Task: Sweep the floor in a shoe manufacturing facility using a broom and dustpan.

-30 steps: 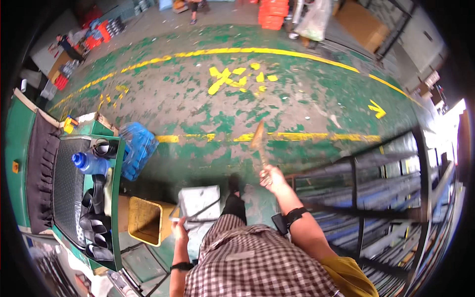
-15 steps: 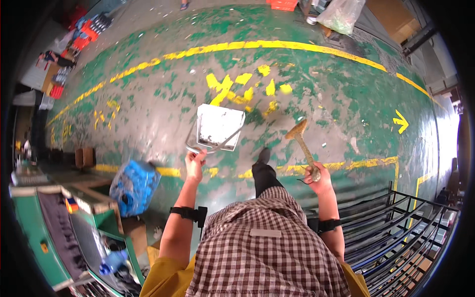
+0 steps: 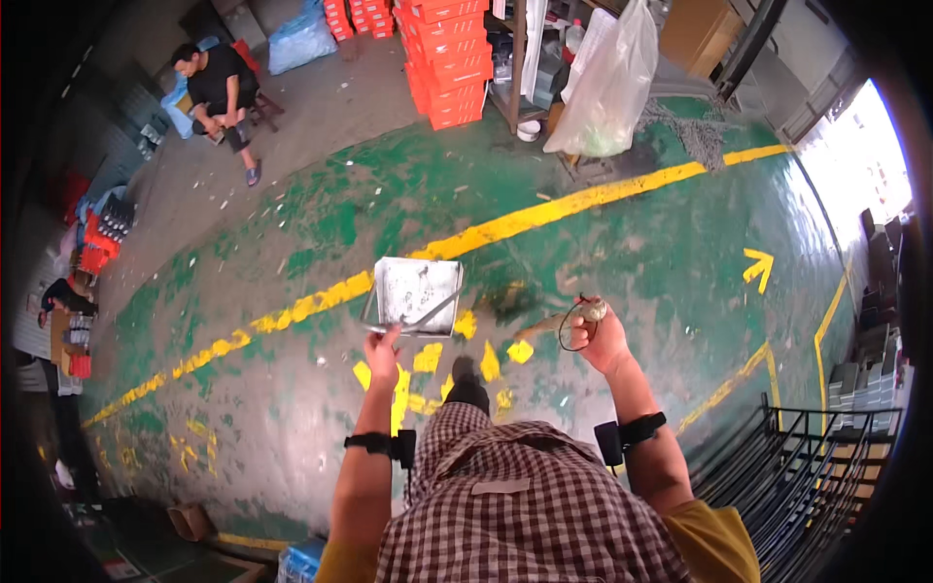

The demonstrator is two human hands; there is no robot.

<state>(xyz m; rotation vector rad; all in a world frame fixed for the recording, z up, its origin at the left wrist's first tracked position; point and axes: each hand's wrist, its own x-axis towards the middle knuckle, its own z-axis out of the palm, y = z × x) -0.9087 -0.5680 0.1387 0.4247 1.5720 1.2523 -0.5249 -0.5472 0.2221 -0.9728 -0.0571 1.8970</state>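
Observation:
My left hand is closed around the grey bar handle of a white dustpan, held out ahead of me. Dark specks and smudges show on the dustpan's inner face. In front of me on the right, my right hand grips the end of a short hand broom, with a dark cord loop hanging by the fingers. The broom's tan shaft points left from the fist, toward the dustpan but apart from it; its head is hard to make out.
Yellow line crosses the worn green floor ahead. Beyond it stand stacked orange boxes and a plastic bag. A person sits on a stool at the far left. A black metal rack stands close on my right.
I have walked forward and the view has turned; the workbench on the left has mostly dropped out. The broom has swung from pointing ahead to pointing left. Both hands keep their holds.

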